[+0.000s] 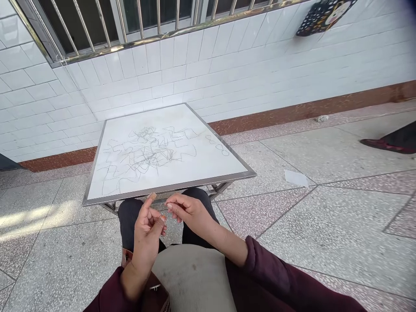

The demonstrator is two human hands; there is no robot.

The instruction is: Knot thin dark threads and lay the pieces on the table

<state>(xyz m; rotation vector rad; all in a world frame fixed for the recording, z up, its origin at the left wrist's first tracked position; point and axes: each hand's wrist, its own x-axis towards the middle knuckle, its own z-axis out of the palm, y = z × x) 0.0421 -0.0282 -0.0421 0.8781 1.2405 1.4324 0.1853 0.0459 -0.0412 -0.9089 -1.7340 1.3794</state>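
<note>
My left hand (147, 232) and my right hand (186, 210) are held close together over my lap, just in front of the near edge of a small white table (227, 167). Both hands have the fingers curled and the fingertips pinched toward each other. Whatever they pinch is too small to make out. The tabletop is covered with pencil scribbles (146, 151). My dark trousers show under the hands, and a grey cloth (195, 277) lies on my lap.
The table has a metal rim and frame and stands against a white tiled wall (260, 65) with a barred window above. Terrazzo floor spreads to the right, with a white scrap of paper (295, 177). Another person's shoe (386, 145) is at the far right.
</note>
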